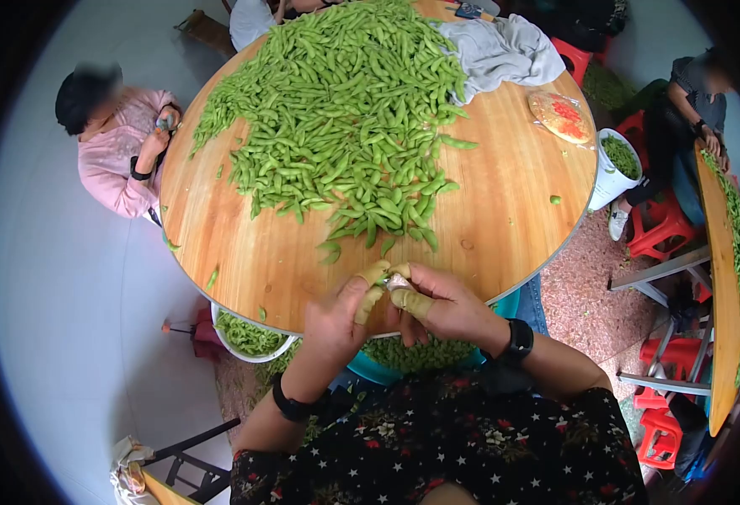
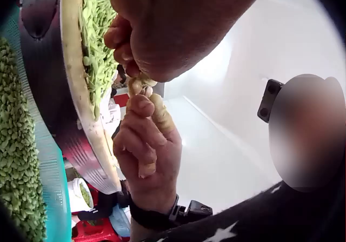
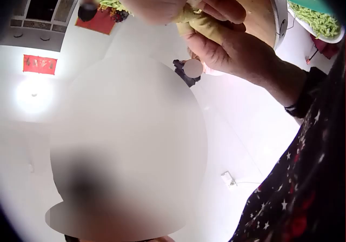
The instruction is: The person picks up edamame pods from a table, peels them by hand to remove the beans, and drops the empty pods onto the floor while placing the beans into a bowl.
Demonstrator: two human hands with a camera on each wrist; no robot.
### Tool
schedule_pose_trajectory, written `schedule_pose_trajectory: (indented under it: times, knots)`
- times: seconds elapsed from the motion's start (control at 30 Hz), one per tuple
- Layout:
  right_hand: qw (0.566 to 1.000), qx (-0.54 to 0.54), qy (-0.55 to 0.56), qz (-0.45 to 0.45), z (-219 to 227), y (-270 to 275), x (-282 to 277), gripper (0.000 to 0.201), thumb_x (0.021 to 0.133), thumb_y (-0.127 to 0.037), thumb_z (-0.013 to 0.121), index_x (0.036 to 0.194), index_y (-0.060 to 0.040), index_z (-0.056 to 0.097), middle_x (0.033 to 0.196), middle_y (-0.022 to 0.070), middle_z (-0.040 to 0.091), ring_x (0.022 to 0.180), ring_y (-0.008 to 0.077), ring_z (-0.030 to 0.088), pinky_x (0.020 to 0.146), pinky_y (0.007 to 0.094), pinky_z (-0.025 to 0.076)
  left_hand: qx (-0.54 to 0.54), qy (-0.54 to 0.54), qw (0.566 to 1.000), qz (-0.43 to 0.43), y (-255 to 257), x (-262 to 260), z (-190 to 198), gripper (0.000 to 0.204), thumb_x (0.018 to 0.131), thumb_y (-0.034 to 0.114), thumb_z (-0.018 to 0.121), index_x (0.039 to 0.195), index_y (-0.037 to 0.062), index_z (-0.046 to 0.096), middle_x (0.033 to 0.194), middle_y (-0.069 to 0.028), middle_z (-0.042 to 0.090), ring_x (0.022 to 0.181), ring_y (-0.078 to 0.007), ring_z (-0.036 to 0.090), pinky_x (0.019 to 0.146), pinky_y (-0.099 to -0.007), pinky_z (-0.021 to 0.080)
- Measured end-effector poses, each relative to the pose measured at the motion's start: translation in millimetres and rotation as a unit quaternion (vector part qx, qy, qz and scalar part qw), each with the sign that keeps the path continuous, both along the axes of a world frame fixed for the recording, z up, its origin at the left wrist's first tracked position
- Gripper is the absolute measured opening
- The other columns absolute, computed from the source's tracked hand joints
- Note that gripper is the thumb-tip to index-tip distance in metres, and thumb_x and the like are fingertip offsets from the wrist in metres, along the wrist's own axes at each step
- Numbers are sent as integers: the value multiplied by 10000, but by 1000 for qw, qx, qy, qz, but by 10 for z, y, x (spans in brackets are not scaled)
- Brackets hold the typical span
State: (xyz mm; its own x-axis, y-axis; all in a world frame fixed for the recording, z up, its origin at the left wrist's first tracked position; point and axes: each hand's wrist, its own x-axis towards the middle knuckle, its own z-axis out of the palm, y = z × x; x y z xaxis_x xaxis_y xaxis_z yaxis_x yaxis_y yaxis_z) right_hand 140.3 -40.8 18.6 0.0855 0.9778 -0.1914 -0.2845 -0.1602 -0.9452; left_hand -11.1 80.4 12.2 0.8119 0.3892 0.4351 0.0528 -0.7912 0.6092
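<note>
Both hands meet over the table's front edge, thumbs and some fingers wrapped in yellowish covers. My left hand [image 1: 340, 313] pinches a small green soybean pod [image 1: 383, 281], mostly hidden by its fingertips. Against it, my right hand [image 1: 447, 305] holds a small whitish thing [image 1: 399, 283] between thumb and curled fingers; I cannot tell what it is. In the left wrist view the right hand [image 2: 148, 150] has its fingers bent at the meeting point. A large heap of green soybean pods [image 1: 345, 118] covers the table's far half, its nearest pods just beyond the fingertips.
Below the round wooden table's edge [image 1: 505, 269] sits a teal basin [image 1: 362, 368] of shelled beans, beside a white tub [image 1: 252, 355] of pods. A grey cloth [image 1: 505, 52] and a wrapped round packet [image 1: 560, 118] lie at the right. A person in pink [image 1: 122, 160] sits left.
</note>
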Motion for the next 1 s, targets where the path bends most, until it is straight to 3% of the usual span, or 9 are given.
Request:
schedule_pose_trajectory:
  times: [0.13,0.2,0.33,0.4,0.6,0.73,0.8,0.93,1.0]
  knots:
    - [1000,9,9,-5,-48,-29,12,153,1013,-182,454,1002,-42,515,774,23,594,548,82,567,465,218,424,-88,-3,996,-21,-26,-9,51,301,916,55,553,1210,21,607,931,-149,671,768,-291,668,687,-272,508]
    - [999,12,-19,-43,-17,-37,-22,145,1010,-174,461,980,-45,520,768,21,592,525,69,529,461,218,410,-442,42,896,4,-11,-74,-16,310,899,61,593,1205,18,623,931,-143,676,749,-237,667,674,-256,496]
    - [998,12,-30,-51,-11,-44,-21,131,1004,-159,470,966,-48,528,759,16,585,518,64,515,458,216,404,-338,7,941,9,28,-3,15,295,867,34,628,1161,14,652,913,-139,676,731,-215,661,651,-261,503]
    - [999,1,13,-49,-37,-53,-23,127,1001,-148,468,959,-50,537,757,9,581,520,59,515,451,213,394,-32,-56,997,31,-25,45,52,276,839,-5,645,1113,15,675,913,-144,675,750,-221,666,641,-282,519]
    - [996,-17,66,-61,19,-44,-48,117,1004,-143,454,1027,-61,533,757,-4,573,514,56,507,435,204,374,34,-59,997,24,-44,38,-67,288,823,-17,662,1111,-2,667,965,-140,674,797,-211,659,703,-266,507]
    - [994,-27,70,-74,-9,-24,-67,116,1004,-142,456,1054,-64,526,762,-2,570,509,55,502,439,200,376,-112,-73,991,21,-68,41,-58,266,842,-15,647,1107,-6,666,885,-134,676,765,-198,668,640,-266,523]
    - [996,-25,48,-65,-7,-25,-74,106,1003,-140,462,1040,-63,524,770,5,571,511,60,503,442,204,378,-300,-52,952,28,-45,2,-108,271,855,-19,637,1125,-16,658,899,-104,683,776,-133,644,649,-240,505]
    - [997,-15,49,-53,-38,-23,-70,98,1002,-137,466,1027,-57,517,769,13,569,517,66,503,447,210,380,-328,-82,940,38,-25,48,-84,281,863,-20,629,1143,-19,652,883,-83,685,745,-86,604,653,-223,485]
    - [998,-10,40,-53,-33,-24,-72,93,1002,-134,465,1022,-56,511,767,17,566,514,70,499,450,217,381,-273,-57,960,28,-25,43,-28,290,862,-22,627,1150,-16,651,889,-88,684,702,-88,584,647,-220,473]
